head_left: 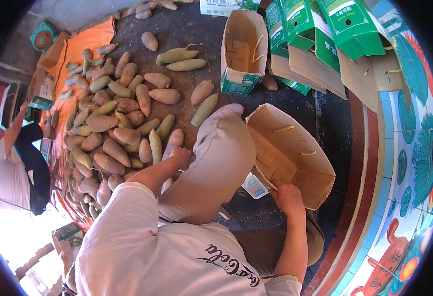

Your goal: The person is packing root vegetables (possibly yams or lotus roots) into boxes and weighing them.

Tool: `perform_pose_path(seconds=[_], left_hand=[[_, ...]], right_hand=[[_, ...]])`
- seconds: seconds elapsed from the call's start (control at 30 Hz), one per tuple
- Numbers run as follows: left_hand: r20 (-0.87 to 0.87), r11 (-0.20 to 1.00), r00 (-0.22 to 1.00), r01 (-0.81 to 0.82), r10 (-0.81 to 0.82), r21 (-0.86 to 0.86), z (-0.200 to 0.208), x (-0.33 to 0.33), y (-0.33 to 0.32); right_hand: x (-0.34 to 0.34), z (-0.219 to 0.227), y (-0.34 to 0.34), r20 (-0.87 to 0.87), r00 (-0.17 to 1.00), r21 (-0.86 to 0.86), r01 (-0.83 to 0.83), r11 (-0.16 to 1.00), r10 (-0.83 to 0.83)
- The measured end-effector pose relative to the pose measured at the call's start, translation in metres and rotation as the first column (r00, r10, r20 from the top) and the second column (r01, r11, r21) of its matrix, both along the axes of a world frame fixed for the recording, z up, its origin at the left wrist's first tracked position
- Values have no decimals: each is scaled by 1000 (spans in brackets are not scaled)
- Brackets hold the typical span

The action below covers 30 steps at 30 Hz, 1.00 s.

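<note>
My left hand (179, 157) is beside my raised knee, against the lower end of a reddish-brown oblong root vegetable (175, 138). Its fingers are mostly hidden, so I cannot tell whether it grips anything. My right hand (288, 198) is closed on the near edge of an open-topped cardboard box (320, 170). The box lies tilted to the right of my knee, with bare brown inner walls and pale cord pieces showing. Partly under its near left edge is a scale's keypad panel (254, 187). A large heap of brown and greenish root vegetables (100, 123) covers the floor on my left.
Another open box (243, 37) stands upright ahead, green outside. Several green boxes (320, 32) are stacked at the far right, by a tiled wall (404, 143). An orange sheet (76, 49) lies behind the heap. Another person (19, 170) is at the far left.
</note>
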State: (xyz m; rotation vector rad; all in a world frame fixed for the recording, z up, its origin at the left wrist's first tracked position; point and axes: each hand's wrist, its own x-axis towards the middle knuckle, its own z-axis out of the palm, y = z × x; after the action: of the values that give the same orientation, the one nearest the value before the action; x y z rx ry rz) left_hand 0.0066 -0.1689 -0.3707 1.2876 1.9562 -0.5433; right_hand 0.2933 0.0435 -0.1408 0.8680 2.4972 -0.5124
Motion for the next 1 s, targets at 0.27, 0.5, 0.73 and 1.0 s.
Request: perform_pose_path(seconds=[0.27, 0.5, 0.73, 1.0], left_hand=[[13, 828, 850, -516, 526, 219, 84, -39, -10], [97, 583, 751, -581, 653, 568, 182, -81, 5], [309, 355, 803, -523, 509, 775, 310, -49, 65], [207, 540, 978, -186, 21, 821, 327, 34, 158]], right_hand=[[10, -12, 5, -214, 971, -7, 105, 994, -104], [6, -13, 5, -172, 977, 59, 140, 988, -128], [7, -20, 6, -115, 990, 71, 92, 993, -83], [9, -21, 6, -96, 994, 100, 53, 994, -43]])
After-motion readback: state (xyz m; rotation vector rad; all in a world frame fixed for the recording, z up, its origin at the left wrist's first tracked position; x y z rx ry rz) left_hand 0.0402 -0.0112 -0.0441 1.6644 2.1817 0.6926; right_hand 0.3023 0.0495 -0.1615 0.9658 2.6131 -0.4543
